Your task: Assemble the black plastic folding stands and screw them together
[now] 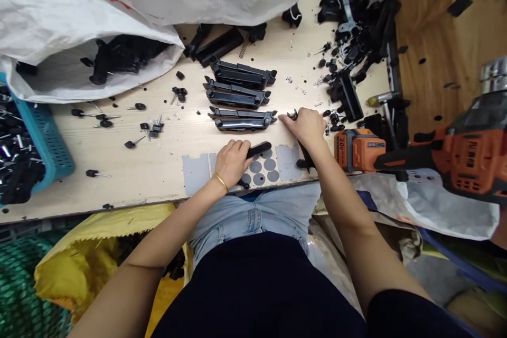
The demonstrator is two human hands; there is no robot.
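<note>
My left hand [233, 161] is closed around a black plastic part [259, 149] near the table's front edge; its straight bar sticks out to the right past my fingers. Farther right, my right hand [307, 127] grips another dark plastic part [306, 157], which shows below and above the fingers and is largely hidden by the palm and wrist. Just beyond my hands lie three black folded bracket assemblies [243, 120], stacked in a column. Under and between my hands are grey patches and several grey discs [259, 178] on the tabletop.
An orange cordless drill [467, 153] lies at the right, its battery beside my right forearm. Black parts [348, 95] and small screws pile up behind it. Thumb screws [105, 119] are scattered left, near a teal basket [59, 153]. White sacks [146, 0] of black parts cover the back.
</note>
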